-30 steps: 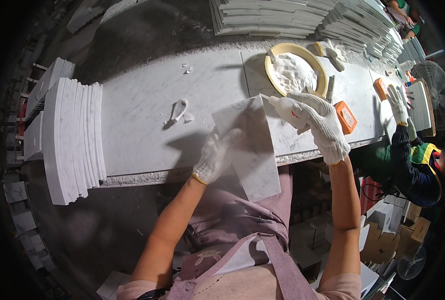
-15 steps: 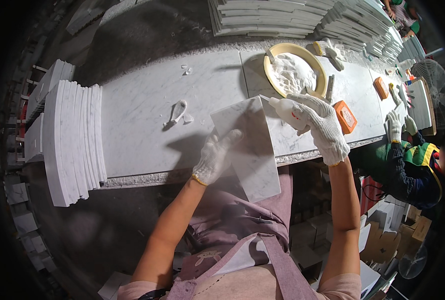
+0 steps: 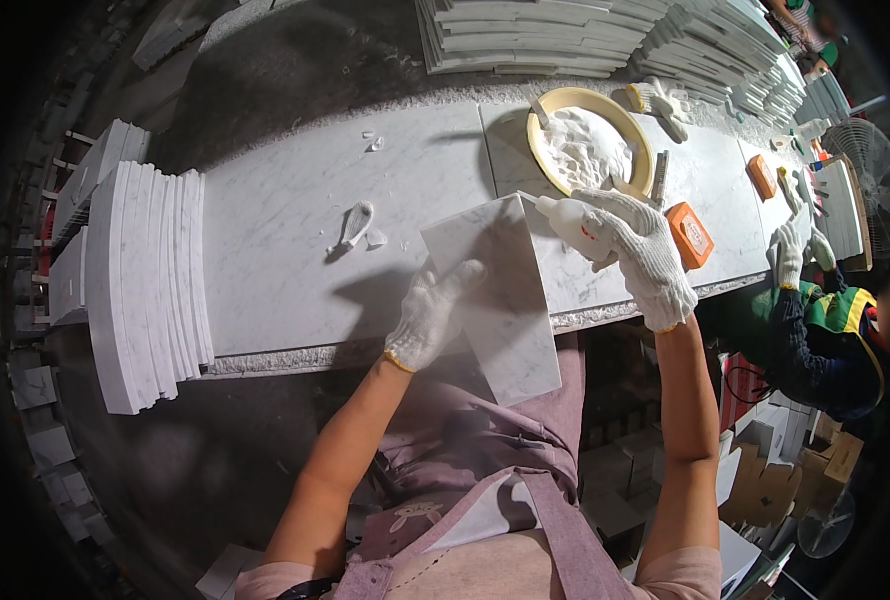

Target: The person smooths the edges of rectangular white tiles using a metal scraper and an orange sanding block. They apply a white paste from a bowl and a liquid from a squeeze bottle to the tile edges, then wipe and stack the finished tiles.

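Note:
My left hand (image 3: 425, 318), in a white knitted glove, grips a grey-veined white marble tile (image 3: 517, 335) by its left edge. The thumb lies on the tile's face and the other fingers are out of sight beneath. This tile is held tilted over the bench's front edge. My gloved right hand (image 3: 650, 262) is wrapped round a white squeeze bottle (image 3: 570, 222) with a red mark. Its nozzle points at the tile's far right corner; whether it touches cannot be made out.
Marble slabs (image 3: 295, 230) cover the bench. Beyond my right hand sits a cream bowl (image 3: 537, 150) of white powder or paste. An orange box (image 3: 689, 236) lies right of that hand. Stacked tiles (image 3: 150, 280) stand at left. A co-worker's gloved hand (image 3: 787, 258) is at right.
The bottle's nozzle has shifted very slightly to the right at the tile's corner. My left hand and the tile have stayed in place.

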